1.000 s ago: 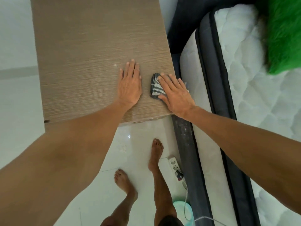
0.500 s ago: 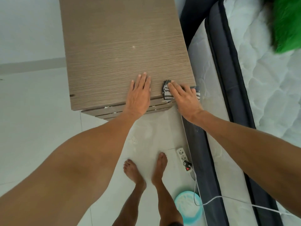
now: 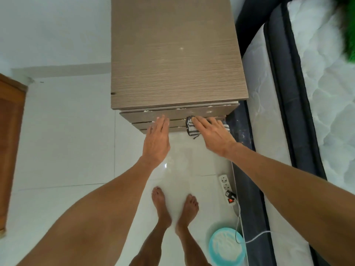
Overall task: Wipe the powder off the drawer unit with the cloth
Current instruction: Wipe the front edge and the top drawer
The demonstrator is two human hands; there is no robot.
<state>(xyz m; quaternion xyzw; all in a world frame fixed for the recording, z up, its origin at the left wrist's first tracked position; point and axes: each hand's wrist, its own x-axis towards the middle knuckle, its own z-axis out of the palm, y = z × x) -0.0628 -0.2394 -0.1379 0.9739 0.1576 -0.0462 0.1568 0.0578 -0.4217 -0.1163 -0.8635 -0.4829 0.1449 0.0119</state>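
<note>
A brown wood-grain drawer unit (image 3: 176, 60) stands against the wall, seen from above. White powder specks lie along the top edges of its drawer fronts (image 3: 165, 110), and one small speck sits on the top. My right hand (image 3: 213, 135) presses a grey-and-white striped cloth (image 3: 192, 128) flat against the drawer fronts on the right side. My left hand (image 3: 156, 141) is flat with fingers together, its fingertips touching the drawer fronts to the left of the cloth, holding nothing.
A mattress on a dark bed frame (image 3: 288, 104) runs along the right of the unit. On the white tiled floor lie a power strip (image 3: 226, 189) with a cable, a teal plate of white powder (image 3: 226, 246) and my bare feet (image 3: 174, 208). A wooden door (image 3: 9, 131) is at left.
Both hands slid off the unit's top, over the front edge and down onto the drawer fronts, the right hand taking the cloth with it. The view pulled back.
</note>
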